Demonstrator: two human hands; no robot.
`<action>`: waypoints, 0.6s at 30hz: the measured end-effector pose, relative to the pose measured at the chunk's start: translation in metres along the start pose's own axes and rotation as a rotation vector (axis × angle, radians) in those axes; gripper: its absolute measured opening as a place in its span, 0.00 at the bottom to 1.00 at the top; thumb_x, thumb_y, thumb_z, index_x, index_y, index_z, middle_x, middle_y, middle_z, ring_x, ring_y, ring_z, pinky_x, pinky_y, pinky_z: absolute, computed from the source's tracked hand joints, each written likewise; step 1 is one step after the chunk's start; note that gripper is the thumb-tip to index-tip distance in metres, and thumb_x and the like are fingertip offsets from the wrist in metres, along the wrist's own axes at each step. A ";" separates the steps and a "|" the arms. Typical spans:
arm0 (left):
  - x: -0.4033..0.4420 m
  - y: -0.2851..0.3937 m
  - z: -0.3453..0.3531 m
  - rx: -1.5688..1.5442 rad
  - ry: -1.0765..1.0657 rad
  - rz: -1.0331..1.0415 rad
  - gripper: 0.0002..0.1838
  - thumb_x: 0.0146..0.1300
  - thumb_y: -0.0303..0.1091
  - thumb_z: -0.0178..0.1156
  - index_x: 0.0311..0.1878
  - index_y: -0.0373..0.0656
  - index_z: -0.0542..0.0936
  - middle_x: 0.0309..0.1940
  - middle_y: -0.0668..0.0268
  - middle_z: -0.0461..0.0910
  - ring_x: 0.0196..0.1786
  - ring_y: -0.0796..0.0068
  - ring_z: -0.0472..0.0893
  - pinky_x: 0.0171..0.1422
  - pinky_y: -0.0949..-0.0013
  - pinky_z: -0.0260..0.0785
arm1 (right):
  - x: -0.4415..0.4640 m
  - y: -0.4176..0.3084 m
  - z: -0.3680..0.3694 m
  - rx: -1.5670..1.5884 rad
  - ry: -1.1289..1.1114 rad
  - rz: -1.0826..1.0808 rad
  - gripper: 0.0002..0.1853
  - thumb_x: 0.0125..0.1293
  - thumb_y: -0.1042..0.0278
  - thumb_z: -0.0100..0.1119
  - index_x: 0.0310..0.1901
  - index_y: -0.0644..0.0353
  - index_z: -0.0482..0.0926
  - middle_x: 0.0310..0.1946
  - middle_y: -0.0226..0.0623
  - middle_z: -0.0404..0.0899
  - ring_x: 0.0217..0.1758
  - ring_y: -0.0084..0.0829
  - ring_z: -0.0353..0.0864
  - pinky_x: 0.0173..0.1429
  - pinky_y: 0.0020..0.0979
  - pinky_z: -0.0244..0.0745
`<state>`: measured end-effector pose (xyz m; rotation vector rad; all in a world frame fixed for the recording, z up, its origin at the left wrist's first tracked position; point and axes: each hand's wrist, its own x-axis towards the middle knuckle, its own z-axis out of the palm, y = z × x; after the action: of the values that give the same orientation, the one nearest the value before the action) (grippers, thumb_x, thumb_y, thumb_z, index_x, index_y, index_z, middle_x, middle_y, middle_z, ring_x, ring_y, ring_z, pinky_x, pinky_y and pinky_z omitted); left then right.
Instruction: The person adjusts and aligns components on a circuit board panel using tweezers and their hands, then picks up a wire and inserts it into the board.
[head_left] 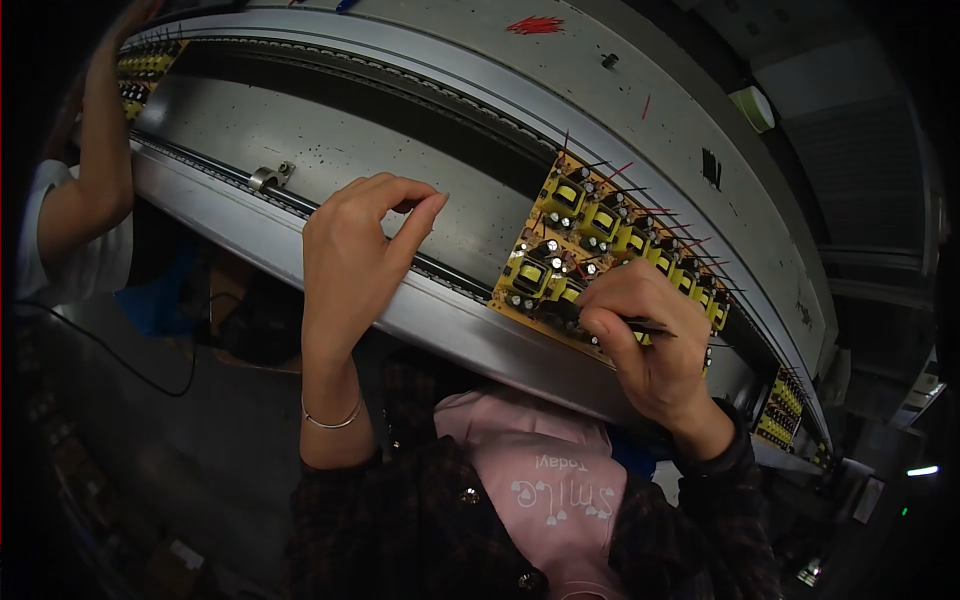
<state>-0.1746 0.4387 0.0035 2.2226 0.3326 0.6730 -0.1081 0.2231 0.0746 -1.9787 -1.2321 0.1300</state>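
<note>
My left hand, with a bracelet at its wrist, hangs over the near rail. Its thumb and forefinger come together in a pinch; whatever is between them, if anything, is too small to see. My right hand is closed on thin dark pieces, perhaps wires, over the near part of a circuit board panel. Yellow-wrapped transformers and small round capacitors fill the panel. Red and black wires stand up along its far side. My right fingers hide part of the near row.
The panel rests across the conveyor rails. A metal clamp sits on the near rod. Another person's arm reaches in at the left by another panel. More boards lie right. Red wires and a tape roll lie beyond.
</note>
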 end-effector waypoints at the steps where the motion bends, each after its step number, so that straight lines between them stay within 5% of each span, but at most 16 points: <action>1: 0.000 0.001 0.000 0.000 0.001 -0.003 0.06 0.56 0.30 0.64 0.30 0.37 0.83 0.25 0.67 0.81 0.24 0.73 0.74 0.31 0.73 0.65 | 0.000 0.000 0.000 0.004 0.006 0.005 0.03 0.60 0.75 0.60 0.30 0.63 0.77 0.30 0.37 0.79 0.29 0.30 0.73 0.35 0.27 0.68; 18: -0.005 0.008 0.007 0.050 0.012 0.005 0.06 0.57 0.30 0.63 0.31 0.36 0.83 0.27 0.67 0.82 0.26 0.74 0.75 0.31 0.74 0.65 | -0.013 0.018 -0.006 -0.108 0.049 -0.042 0.04 0.60 0.76 0.61 0.29 0.64 0.77 0.30 0.38 0.80 0.29 0.31 0.74 0.35 0.27 0.69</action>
<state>-0.1748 0.4269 0.0035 2.2683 0.3540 0.6875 -0.0996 0.2053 0.0632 -2.0342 -1.2720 -0.0063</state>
